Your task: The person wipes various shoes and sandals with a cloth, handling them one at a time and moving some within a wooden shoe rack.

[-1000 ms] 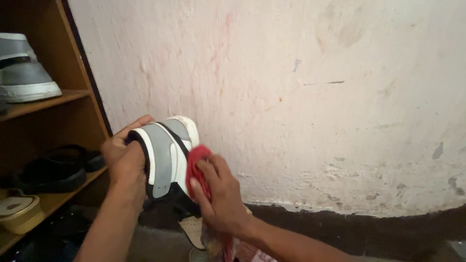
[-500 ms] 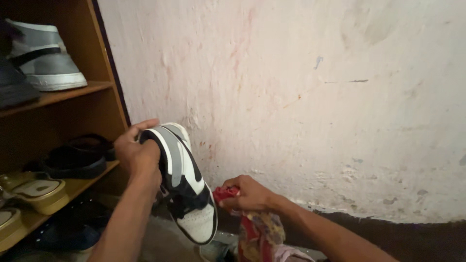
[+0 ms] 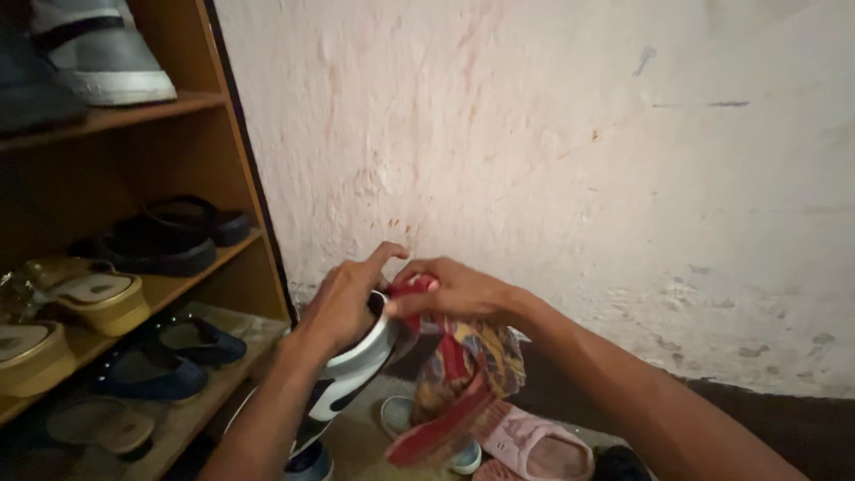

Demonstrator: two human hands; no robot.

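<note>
My left hand grips a white, grey and black sneaker by its upper end, the shoe hanging down toward the floor. My right hand holds a red patterned cloth pressed against the top of the sneaker, right beside my left fingers. The cloth drapes down below my right wrist. Both hands are close together in front of the stained pale wall.
A wooden shoe rack stands at the left, holding a matching grey sneaker, black sandals, tan wedge shoes and dark blue shoes. A pink slipper and a light blue shoe lie on the floor.
The view has dropped and shifted right. My left hand has lowered the sneaker, and my right hand has brought the red cloth up against the shoe's top.
</note>
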